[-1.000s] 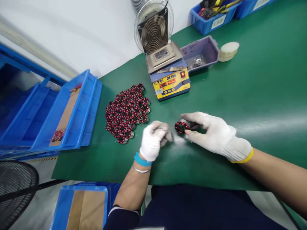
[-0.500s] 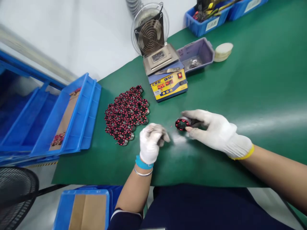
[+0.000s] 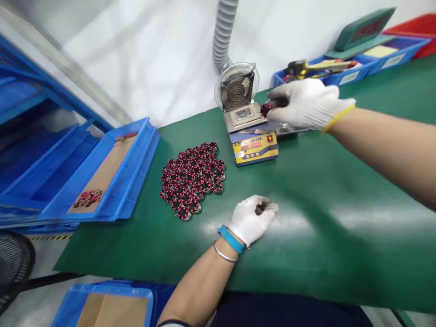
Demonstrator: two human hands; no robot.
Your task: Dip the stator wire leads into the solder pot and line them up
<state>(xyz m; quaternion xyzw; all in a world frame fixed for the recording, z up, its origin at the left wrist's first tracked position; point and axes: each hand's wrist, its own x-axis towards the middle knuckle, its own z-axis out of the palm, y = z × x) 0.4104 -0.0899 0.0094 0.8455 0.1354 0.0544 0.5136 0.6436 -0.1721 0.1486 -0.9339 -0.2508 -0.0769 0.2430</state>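
My right hand [image 3: 299, 103], in a white glove, grips a small motor stator [image 3: 265, 109] with red windings beside the solder pot [image 3: 245, 117]. The stator is held above the pot's right edge. My left hand [image 3: 254, 219], also gloved and with a blue wrist strap, is by the mat in front of the pot. Its fingertips are pressed together, and what they hold, if anything, is hidden. To its left, a cluster of stators [image 3: 192, 177] stands packed together on the green mat [image 3: 306, 254].
A fume fan [image 3: 237, 91] with a grey duct [image 3: 225, 34] rises behind the pot. Blue bins of tools [image 3: 350, 77] line the back right. At left, a blue crate [image 3: 127, 181] holds cardboard and more stators. A black floor fan [image 3: 15, 268] is at lower left.
My right hand has lifted the stator from the mat and carried it up and away to the solder pot. My left hand has shifted to the right. The view has tilted upward.
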